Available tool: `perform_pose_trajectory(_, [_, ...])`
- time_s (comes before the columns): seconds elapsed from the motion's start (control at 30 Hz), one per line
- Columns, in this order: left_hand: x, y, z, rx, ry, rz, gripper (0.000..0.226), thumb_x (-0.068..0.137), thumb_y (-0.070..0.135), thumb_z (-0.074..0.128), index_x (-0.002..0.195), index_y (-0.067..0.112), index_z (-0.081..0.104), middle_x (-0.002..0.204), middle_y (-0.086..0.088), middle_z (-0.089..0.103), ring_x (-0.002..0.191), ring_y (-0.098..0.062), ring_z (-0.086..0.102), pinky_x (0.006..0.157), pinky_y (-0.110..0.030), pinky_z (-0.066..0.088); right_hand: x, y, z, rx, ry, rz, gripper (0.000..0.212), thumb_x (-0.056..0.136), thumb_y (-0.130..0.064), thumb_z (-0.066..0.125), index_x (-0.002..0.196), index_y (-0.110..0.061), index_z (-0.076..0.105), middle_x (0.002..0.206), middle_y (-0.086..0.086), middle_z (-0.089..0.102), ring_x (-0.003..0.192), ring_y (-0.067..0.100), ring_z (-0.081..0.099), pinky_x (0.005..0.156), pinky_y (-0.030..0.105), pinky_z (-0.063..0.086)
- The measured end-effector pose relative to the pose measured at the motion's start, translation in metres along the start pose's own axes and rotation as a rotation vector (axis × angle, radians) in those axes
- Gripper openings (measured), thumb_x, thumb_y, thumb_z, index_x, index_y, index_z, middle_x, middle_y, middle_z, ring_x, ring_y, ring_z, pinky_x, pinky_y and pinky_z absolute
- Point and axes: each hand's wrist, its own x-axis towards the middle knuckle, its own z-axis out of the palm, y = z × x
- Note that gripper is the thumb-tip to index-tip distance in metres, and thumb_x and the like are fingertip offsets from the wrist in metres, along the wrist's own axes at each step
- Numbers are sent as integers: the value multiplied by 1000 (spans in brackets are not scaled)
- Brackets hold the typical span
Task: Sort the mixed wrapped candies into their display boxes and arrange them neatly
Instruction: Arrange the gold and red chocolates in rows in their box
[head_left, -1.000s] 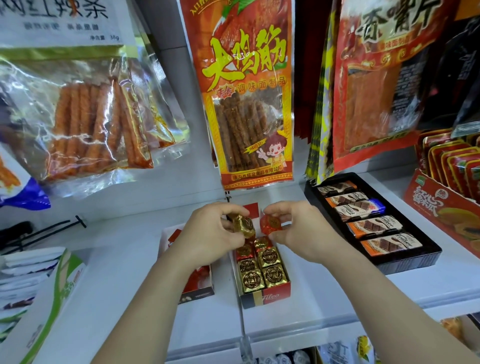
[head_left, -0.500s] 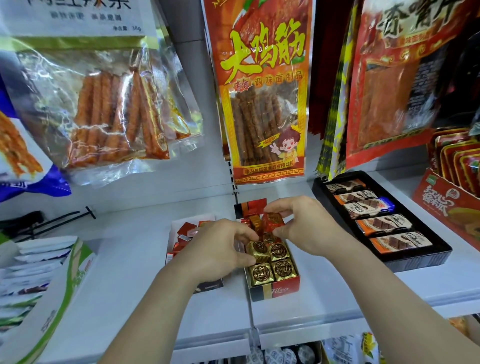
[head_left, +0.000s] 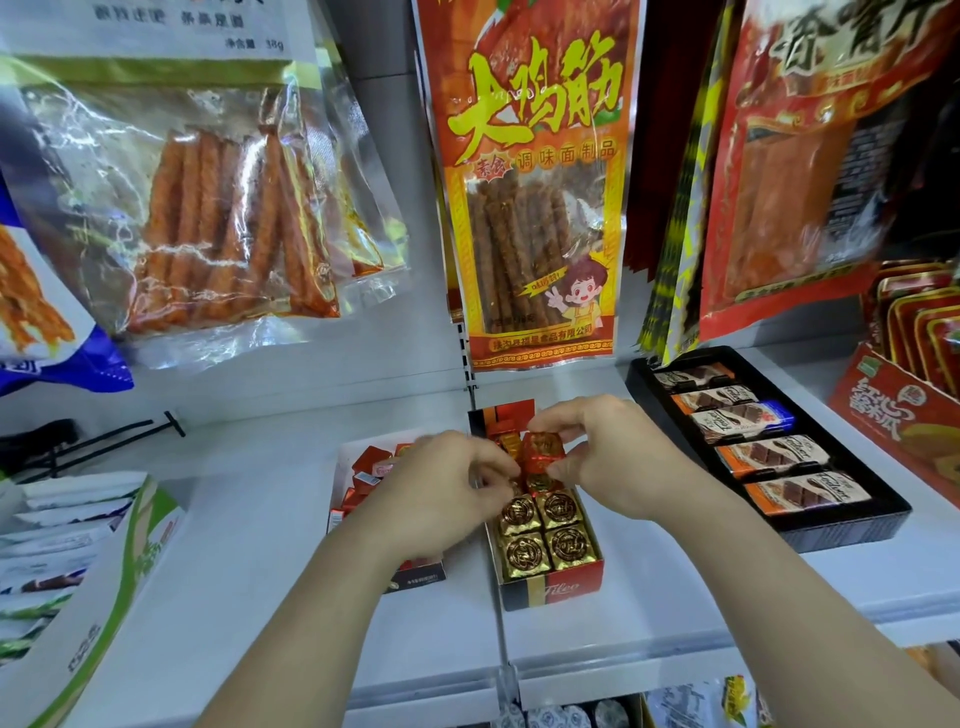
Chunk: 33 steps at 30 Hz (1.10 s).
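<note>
A red-and-black display box (head_left: 551, 590) stands on the white shelf, with gold foil candies (head_left: 544, 530) filling its front rows. My right hand (head_left: 613, 460) pinches a red wrapped candy (head_left: 543, 448) just above the back half of that box. My left hand (head_left: 441, 496) hovers over the box's left side with curled fingers. Its fingertips are blurred, and I cannot tell if they hold anything. To the left lies a second box (head_left: 418, 570) holding small red candies (head_left: 375, 466), partly hidden by my left hand.
A black tray (head_left: 852, 527) of chocolate bars sits to the right, and a red carton (head_left: 893, 415) beyond it. Snack bags (head_left: 535, 182) hang above the back of the shelf. A white-and-green carton (head_left: 130, 551) stands at the left. The shelf's front edge (head_left: 571, 670) is close.
My left hand came down from holding a gold candy in the air to the box's left side. My right hand stayed over the back of the box with the red candy.
</note>
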Motion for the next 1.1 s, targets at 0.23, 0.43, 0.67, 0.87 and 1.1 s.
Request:
perform_pose_trajectory(0.23, [13,0,-2,236,274,-71,32,95,28,54,124,37,60,115,12,58,114,-11,46,78,-18,32,1,-5,8,-220,26,-69,51,83,1,62,123,-32,62,119,-10,63,113,13,49,89,23,44])
perform_pose_trajectory(0.43, [28,-8,11,296,185,-34,42,84,24,60,125,35,59,117,8,64,109,-15,44,82,-28,46,3,-1,6,-197,-59,-19,49,81,-2,60,121,-32,61,119,-10,61,111,11,49,84,21,43])
perform_pose_trajectory(0.67, [33,-12,13,301,198,-33,45,84,25,65,127,35,57,116,5,63,113,-16,43,86,-32,48,4,1,8,-207,-96,-33,43,85,-9,54,122,-31,63,116,-9,64,115,16,45,87,21,39])
perform_pose_trajectory(0.87, [33,-18,10,114,307,-5,41,82,21,69,122,31,63,118,10,60,107,-11,45,83,-21,38,1,-1,8,-212,-128,-54,38,90,-14,49,118,-34,66,120,-7,61,116,23,37,98,35,41])
perform_pose_trajectory(1.1, [21,-14,-2,-435,264,-25,40,75,-1,71,105,25,67,97,6,63,88,-6,63,72,-12,47,7,2,11,20,34,-20,29,92,-16,55,117,-24,68,112,-4,67,79,1,52,73,17,43])
